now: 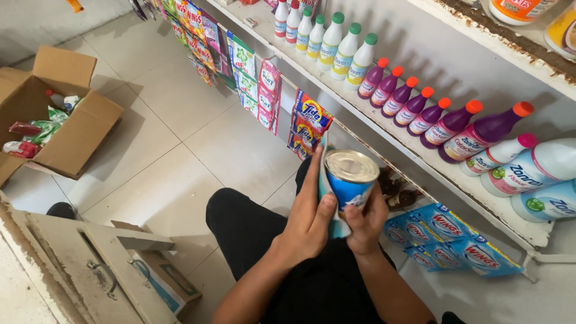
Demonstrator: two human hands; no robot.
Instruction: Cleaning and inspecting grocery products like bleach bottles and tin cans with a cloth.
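My left hand [310, 219] and my right hand [366, 223] together hold a blue tin can [351, 179] with a silver lid, upright above my black-trousered lap. The left hand also presses a thin blue and white cloth or packet [327, 191] against the can's left side, thumb across it. My right fingers wrap the can's lower right side from below. Both forearms come up from the bottom of the view.
A white shelf [420, 150] runs along the right with purple bottles [432, 117], white green-capped bottles [336, 42] and larger white bottles [528, 171]. Detergent sachets [309, 123] hang from its edge. Blue packets [456, 237] lie below. An open cardboard box [51, 111] stands left; a wooden crate [90, 264] is near.
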